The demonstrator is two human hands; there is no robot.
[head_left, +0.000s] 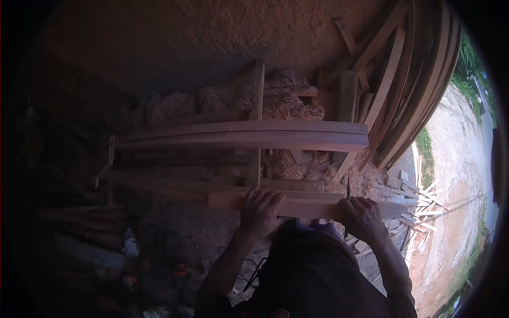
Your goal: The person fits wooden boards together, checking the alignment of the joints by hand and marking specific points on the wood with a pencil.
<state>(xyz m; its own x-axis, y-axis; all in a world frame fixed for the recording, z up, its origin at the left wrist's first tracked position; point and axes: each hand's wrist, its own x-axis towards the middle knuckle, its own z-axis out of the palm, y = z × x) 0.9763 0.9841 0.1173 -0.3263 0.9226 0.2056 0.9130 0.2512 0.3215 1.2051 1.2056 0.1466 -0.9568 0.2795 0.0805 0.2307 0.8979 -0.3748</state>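
The left hand (260, 208), curled over the long, pale, squared timber (307, 207), should steady it while the right hand (362, 216), nearly closed, holds a thin, dark, pencil-like tool (348, 189).

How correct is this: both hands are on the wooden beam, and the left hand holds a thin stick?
Not quite: the head view shows the thin stick in the right hand, not the left hand. Both hands are on the wooden beam.
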